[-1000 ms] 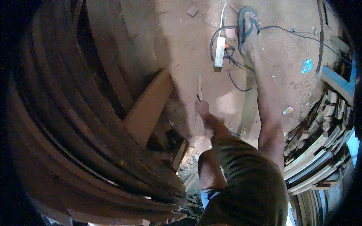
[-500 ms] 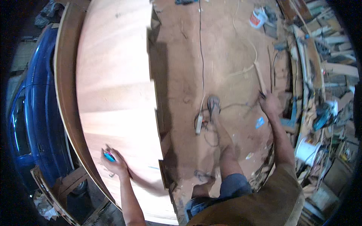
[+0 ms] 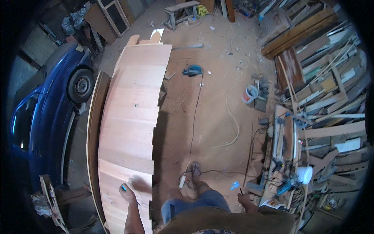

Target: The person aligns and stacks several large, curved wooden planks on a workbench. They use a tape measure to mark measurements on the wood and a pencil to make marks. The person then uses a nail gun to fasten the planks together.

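Observation:
A long pale wooden panel (image 3: 128,101) made of several boards with stepped right ends lies to my left. Over its near part is my left hand (image 3: 127,193), its fingers closed round a small bright-blue object (image 3: 124,187) whose kind I cannot make out. The hand casts a shadow on the boards. Low at my right side, my right hand (image 3: 245,199) is closed on a thin dark stick-like thing (image 3: 241,191), apart from the panel.
A darker board (image 3: 94,144) runs along the panel's left side, with a blue car (image 3: 46,113) beyond. On the floor are a blue power tool (image 3: 192,70), cords, a power strip (image 3: 182,181) and a white bucket (image 3: 249,94). Scrap wood (image 3: 331,97) piles up at right.
My view has tilted up, so the panel's far end and more floor show. My right hand has drawn back toward my body. The left hand stays over the panel, still holding the blue object.

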`<state>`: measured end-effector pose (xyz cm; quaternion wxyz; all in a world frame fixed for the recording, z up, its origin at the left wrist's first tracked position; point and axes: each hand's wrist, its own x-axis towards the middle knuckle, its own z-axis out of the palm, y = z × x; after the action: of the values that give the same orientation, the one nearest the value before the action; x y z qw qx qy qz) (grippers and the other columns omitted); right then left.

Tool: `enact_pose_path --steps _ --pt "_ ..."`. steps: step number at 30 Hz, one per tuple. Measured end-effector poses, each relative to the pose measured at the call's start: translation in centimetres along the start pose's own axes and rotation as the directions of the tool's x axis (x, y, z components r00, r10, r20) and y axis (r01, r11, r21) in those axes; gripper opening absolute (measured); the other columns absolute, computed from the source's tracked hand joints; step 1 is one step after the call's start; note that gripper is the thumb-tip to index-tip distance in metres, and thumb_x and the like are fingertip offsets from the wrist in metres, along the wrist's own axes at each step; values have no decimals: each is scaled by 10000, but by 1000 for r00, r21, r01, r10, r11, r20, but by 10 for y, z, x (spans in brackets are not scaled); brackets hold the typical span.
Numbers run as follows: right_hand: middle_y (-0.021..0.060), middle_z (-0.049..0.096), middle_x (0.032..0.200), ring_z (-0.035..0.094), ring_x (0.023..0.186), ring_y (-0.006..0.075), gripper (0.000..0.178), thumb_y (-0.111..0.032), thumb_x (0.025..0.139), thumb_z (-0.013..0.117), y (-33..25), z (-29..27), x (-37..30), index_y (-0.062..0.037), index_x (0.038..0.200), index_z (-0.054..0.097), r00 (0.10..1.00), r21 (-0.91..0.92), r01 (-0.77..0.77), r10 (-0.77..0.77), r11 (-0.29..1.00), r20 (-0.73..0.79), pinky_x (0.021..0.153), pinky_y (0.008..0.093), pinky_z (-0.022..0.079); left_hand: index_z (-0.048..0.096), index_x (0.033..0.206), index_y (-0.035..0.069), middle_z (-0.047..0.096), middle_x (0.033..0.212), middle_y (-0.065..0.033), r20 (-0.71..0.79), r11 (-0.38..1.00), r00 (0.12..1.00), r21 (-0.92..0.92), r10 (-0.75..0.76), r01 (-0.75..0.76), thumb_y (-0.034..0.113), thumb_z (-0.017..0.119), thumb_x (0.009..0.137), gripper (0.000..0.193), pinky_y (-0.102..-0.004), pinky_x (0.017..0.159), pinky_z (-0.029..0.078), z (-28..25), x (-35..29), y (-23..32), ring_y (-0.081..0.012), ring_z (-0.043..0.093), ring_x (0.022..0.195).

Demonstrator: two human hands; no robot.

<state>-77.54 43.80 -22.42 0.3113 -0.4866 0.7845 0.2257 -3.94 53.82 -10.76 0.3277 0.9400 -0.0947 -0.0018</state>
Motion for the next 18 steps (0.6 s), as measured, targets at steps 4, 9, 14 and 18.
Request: enact_pose_path --steps 4,9,14,18 --pt "129 714 954 657 676 239 538 -533 920 602 -36 -25 13 -9 967 714 633 81 666 -619 742 465 585 404 508 562 999 66 554 892 -76 474 694 820 -471 -321 544 342 523 976 280 -404 685 518 41 -38 69 -225 572 796" --pt "218 702 1111 694 1009 269 430 -354 886 630 -168 -111 -29 3 1118 686 862 240 160 -254 958 439 817 455 534 517 902 119 576 815 -105 890 213 424 -388 -166 897 311 493 962 202 -475 669 533 78 -71 185 -274 591 716" --pt "179 725 876 680 606 196 378 -326 981 570 -337 -303 -23 23 1069 682 874 535 483 -353 693 -333 575 333 518 563 959 107 611 872 -113 970 261 242 -227 -24 938 219 512 973 123 -451 749 552 125 -64 323 -277 614 733" --pt "119 689 831 645 811 174 411 -396 965 615 -491 -397 -43 6 968 702 790 631 552 -583 546 -187 760 353 503 576 1029 98 631 903 -104 967 321 175 -227 183 919 164 532 994 87 -393 762 558 183 -31 436 -264 633 743"
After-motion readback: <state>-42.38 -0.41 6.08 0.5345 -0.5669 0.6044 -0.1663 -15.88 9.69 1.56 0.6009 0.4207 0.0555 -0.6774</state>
